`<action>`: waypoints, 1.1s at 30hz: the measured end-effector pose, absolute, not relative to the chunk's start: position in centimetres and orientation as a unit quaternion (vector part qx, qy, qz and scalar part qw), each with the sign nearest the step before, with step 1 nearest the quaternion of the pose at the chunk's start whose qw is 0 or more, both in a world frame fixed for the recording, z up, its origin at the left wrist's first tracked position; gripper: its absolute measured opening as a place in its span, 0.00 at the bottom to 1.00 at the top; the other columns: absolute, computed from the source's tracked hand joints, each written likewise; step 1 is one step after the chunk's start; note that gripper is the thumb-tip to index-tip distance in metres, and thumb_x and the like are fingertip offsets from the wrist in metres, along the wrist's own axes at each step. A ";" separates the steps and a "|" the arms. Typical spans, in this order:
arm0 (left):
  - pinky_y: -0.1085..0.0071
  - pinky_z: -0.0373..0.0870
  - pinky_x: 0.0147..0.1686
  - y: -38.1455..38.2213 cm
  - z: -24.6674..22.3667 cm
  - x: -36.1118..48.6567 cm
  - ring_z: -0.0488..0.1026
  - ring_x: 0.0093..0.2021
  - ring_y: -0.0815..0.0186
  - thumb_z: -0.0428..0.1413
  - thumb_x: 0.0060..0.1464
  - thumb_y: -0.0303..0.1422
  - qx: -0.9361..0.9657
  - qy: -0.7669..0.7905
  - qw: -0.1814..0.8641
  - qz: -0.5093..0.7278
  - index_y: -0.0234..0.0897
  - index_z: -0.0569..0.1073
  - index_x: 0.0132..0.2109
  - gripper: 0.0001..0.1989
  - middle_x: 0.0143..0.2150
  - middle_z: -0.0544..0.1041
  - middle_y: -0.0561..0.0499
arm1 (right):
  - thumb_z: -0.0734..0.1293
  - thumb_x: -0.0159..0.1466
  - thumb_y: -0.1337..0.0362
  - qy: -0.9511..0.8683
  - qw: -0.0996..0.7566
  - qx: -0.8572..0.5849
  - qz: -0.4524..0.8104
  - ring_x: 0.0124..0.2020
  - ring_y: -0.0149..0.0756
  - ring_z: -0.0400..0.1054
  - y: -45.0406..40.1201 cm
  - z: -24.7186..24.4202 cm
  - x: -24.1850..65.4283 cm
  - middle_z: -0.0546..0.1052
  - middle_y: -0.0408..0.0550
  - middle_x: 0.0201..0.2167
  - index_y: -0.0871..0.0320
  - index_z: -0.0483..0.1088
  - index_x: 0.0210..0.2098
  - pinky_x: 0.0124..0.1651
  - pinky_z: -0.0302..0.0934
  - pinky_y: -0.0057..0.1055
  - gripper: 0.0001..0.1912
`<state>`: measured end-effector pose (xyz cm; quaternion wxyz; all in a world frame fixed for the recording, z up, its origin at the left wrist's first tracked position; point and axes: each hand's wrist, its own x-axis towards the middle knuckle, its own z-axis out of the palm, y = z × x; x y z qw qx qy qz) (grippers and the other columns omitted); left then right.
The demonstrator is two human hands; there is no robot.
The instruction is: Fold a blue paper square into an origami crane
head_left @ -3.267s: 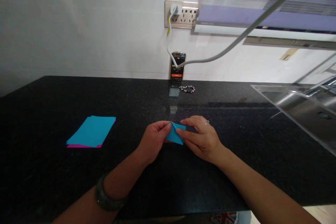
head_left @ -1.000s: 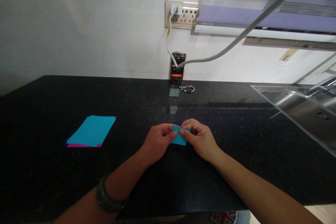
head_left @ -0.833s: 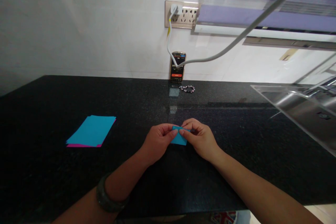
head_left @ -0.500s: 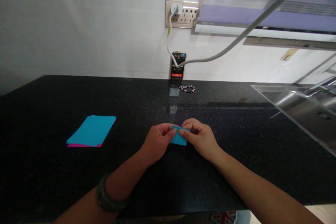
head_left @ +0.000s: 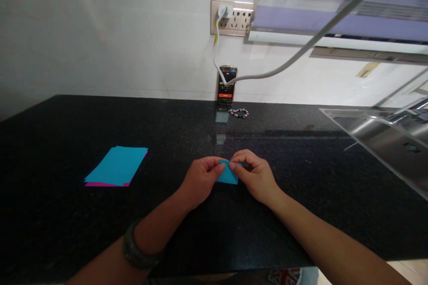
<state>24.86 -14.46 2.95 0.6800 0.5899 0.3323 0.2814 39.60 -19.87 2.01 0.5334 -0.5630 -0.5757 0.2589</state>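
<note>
Pinching together on the upper edge, the left hand (head_left: 203, 182) and right hand (head_left: 258, 178) both grasp a small blue paper (head_left: 229, 177), thumbs in front, fingers behind. It lies at 3 o'clock from the left hand and 9 o'clock from the right, so neither is clearly nearer. Its upper edge runs roughly from 9 to 3, dipping slightly toward 3; fingers cover the sides, so I cannot tell which way is longer. Thumb and fingers on each hand part only by the paper's thickness, and the two thumb tips sit just beside each other. Whether its lower edge touches the dark counter (head_left: 167, 129) is unclear. At 9 o'clock, well apart, lies a paper stack (head_left: 117, 167), blue over pink; the phone (head_left: 226, 90) stands at 12.
</note>
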 end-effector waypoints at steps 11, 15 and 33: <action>0.72 0.64 0.33 -14.5 2.7 24.9 0.69 0.30 0.68 0.53 0.49 0.35 0.598 0.315 0.684 0.274 0.33 0.75 0.40 0.13 0.30 0.76 0.50 | 0.63 0.56 0.67 -0.618 0.512 -0.555 0.217 0.35 0.34 0.64 -19.9 2.0 39.6 0.69 0.47 0.32 0.56 0.69 0.29 0.37 0.60 0.32 0.03; 0.71 0.65 0.34 -14.5 2.8 25.0 0.69 0.31 0.67 0.52 0.50 0.36 0.596 0.327 0.682 0.269 0.33 0.75 0.40 0.14 0.30 0.76 0.49 | 0.62 0.56 0.69 -0.640 0.494 -0.562 0.174 0.34 0.33 0.64 -20.1 2.2 39.5 0.69 0.46 0.31 0.57 0.68 0.29 0.37 0.60 0.32 0.03; 0.71 0.65 0.32 -14.4 2.7 24.9 0.69 0.27 0.69 0.53 0.49 0.35 0.542 0.333 0.723 0.271 0.33 0.75 0.38 0.12 0.27 0.75 0.51 | 0.64 0.56 0.67 -0.718 0.433 -0.545 0.003 0.36 0.37 0.63 -20.4 2.5 39.8 0.71 0.48 0.32 0.55 0.70 0.32 0.39 0.58 0.37 0.04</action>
